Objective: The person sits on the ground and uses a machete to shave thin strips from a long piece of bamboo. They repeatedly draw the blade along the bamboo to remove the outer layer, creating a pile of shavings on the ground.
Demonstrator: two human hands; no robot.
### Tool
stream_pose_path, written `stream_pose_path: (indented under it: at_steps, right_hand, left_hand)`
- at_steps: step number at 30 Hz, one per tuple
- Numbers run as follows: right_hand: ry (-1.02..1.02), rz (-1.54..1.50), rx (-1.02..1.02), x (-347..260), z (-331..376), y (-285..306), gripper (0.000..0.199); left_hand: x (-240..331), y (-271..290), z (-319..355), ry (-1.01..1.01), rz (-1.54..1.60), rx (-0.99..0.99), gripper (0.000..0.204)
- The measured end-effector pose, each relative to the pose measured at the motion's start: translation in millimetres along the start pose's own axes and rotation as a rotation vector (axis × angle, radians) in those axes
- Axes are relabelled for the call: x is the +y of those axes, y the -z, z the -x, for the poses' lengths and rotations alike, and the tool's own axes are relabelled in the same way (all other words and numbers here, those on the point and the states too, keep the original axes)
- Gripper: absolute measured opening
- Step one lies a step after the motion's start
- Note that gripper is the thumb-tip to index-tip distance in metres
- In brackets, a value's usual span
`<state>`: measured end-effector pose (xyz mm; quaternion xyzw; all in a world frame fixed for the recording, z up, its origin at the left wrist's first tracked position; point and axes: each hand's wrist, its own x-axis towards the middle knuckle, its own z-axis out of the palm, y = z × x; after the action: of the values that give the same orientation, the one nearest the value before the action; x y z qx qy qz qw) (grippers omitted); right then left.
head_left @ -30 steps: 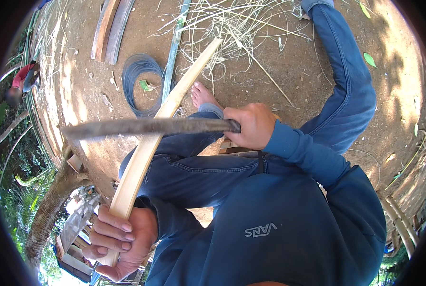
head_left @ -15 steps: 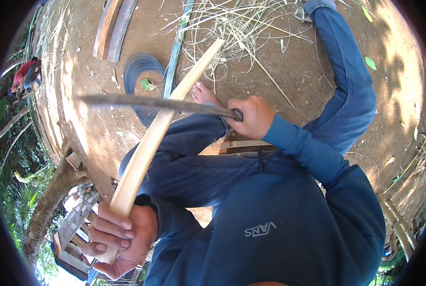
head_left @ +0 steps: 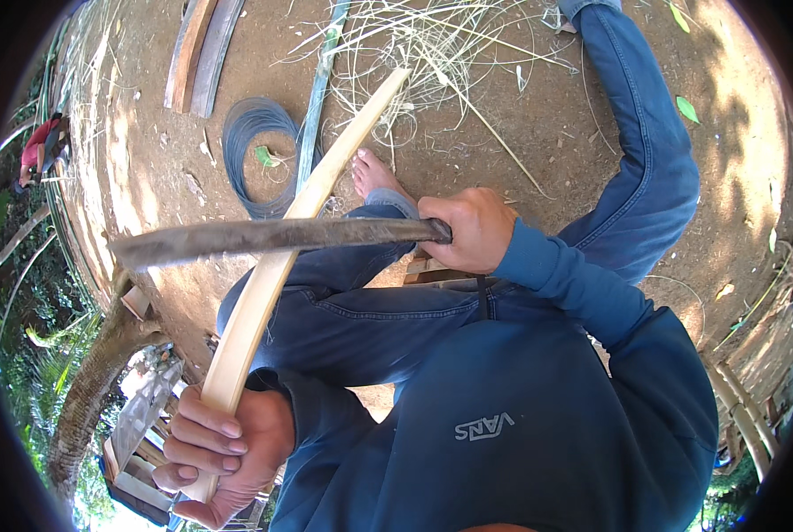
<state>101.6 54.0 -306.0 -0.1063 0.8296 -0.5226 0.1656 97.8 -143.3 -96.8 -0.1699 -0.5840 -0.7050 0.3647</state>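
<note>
Blade [head_left: 228, 241] now crosses the pale strip [head_left: 250, 332] closer to its gripped end than it did half a second ago, when it lay nearer the strip's tip; that is about the level it had a second ago. To judge by this, the work goes in short strokes along the strip's middle stretch, and this moment falls near the lower end of one. Whether the edge bites into the strip or only passes above it cannot be told.

The person's left hand [head_left: 247, 446] is wrapped round the strip's lower end, fingers curled over it, and that grip has stayed the same. The right hand [head_left: 475, 229], to the right of the strip, makes a tight fist round the blade's handle end. The strip slants from the left hand up to its free tip.

As for containers, none can be made out for certain: the blue-edged shape [head_left: 135, 496] left of the strip's gripped end is too unclear. The wire coil [head_left: 234, 155], left of the strip's upper half, rings a green leaf [head_left: 266, 157]. Thin pale strands [head_left: 423, 53] lie heaped behind and beyond the strip's tip
</note>
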Motion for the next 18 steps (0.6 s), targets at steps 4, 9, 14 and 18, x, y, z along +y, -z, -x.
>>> stream_pose_path:
  at_steps: [4, 9, 14, 18]
  right_hand:
    - [-0.043, -0.035, 0.104, 19.2, -6.6, -4.7, 0.017]
    - [0.074, -0.041, 0.065, 5.7, 4.0, 0.0, 0.015]
    - [0.023, 0.012, 0.125, 21.5, -7.2, -3.1, 0.016]
    - [0.064, 0.029, 0.118, 5.3, 2.1, 0.2, 0.015]
  left_hand:
    - [0.5, 0.6, -3.5, 0.033, 0.013, -0.008, 0.029]
    - [3.1, 3.7, 1.4, 0.025, 0.026, -0.035, 0.028]
    - [0.7, 5.9, -6.7, 0.012, -0.004, -0.008, 0.033]
    - [1.4, 10.1, -5.4, 0.030, 0.023, 0.005, 0.028]
